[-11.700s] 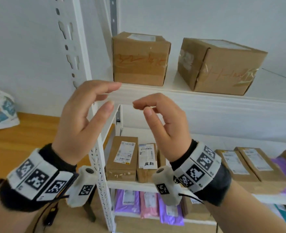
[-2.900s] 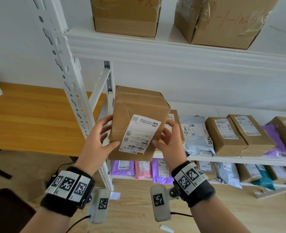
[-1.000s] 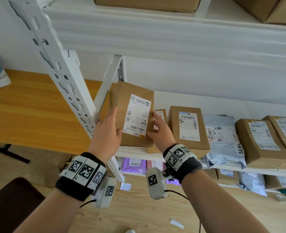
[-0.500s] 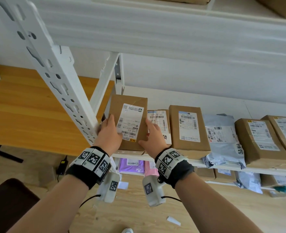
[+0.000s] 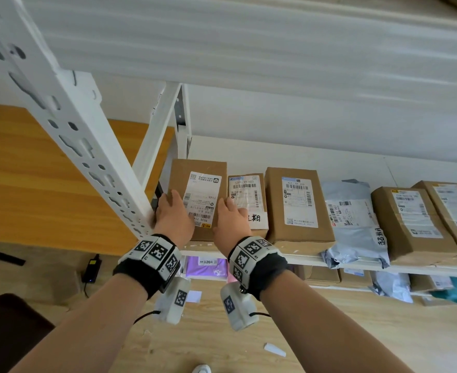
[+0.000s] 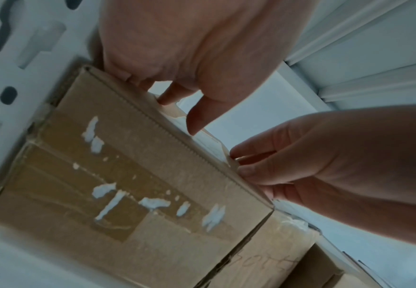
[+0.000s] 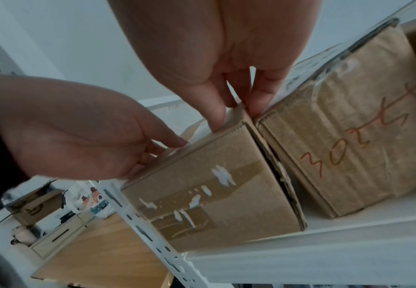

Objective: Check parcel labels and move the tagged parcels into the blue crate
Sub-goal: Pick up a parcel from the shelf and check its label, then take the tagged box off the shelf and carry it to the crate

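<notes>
While both hands, left [image 5: 172, 219] and right [image 5: 228, 220], clamp the box [image 5: 197, 184] on the shelf [image 5: 289, 154], careless release could shove the neighbouring parcel [image 5: 246, 195].

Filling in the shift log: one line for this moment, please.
left hand on brown parcel | right hand on parcel | parcel on shelf

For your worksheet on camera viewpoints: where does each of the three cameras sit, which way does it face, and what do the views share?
Head: worn on the head, looking down at the shelf; both forearms, left hand and right hand show.
Left wrist: looks along the left hand at the cardboard parcel; both hands show.
Right wrist: looks along the right hand at the same parcel; both hands show.
Shared: that parcel, held at both sides.
</notes>
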`<state>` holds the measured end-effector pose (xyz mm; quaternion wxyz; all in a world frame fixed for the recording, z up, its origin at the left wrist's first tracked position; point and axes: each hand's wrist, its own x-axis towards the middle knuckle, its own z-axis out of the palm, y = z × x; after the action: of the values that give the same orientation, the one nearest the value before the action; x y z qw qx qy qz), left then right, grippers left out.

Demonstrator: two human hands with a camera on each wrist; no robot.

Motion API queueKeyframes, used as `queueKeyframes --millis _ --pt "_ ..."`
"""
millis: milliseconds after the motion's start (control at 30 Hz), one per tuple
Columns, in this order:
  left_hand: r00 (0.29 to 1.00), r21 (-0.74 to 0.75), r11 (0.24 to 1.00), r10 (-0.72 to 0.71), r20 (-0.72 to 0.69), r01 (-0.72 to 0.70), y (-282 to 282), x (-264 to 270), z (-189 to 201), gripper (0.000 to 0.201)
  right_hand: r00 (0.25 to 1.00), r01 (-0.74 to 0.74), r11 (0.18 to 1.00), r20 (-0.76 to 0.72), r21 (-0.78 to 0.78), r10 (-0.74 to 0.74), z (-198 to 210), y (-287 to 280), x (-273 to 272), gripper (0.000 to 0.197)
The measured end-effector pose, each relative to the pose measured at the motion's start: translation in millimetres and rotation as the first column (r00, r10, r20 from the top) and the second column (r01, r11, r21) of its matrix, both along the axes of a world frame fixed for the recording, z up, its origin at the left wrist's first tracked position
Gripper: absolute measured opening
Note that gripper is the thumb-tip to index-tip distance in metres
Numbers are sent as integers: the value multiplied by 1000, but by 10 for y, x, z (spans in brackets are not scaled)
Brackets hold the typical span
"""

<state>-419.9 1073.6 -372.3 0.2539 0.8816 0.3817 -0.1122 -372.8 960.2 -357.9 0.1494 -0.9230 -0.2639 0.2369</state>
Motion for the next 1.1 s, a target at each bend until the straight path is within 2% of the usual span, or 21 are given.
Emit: queueKeyframes --millis 233,367,533,667,800,933,1033,1100 --pt "996 87 994 -55 -76 62 -58 4 -73 73 997 -69 996 29 -58 70 -55 16 -71 62" --pt "994 105 991 -76 -81 84 -58 7 -107 71 996 -87 996 9 -35 87 -64 13 -79 56" --pt "994 133 986 -87 -73 96 -62 15 -134 67 995 -95 995 1 -15 95 -63 -20 -67 62" --pt "995 166 981 -99 -27 102 -69 -4 -131 56 997 -76 997 -31 33 77 -63 -76 -51 72" --pt "996 152 985 -87 -14 88 -89 -16 -87 55 998 -5 984 -63 176 17 -21 -205 -18 64" --pt "983 128 985 -133 129 116 -173 30 10 62 992 108 925 16 363 -122 27 -450 89 52" --pt "926 68 985 -173 336 159 -340 148 113 59 961 235 865 26 444 -275 43 -639 216 47" --pt "891 26 982 -180 416 187 -452 230 145 59 939 301 831 8 469 -344 16 -698 293 45"
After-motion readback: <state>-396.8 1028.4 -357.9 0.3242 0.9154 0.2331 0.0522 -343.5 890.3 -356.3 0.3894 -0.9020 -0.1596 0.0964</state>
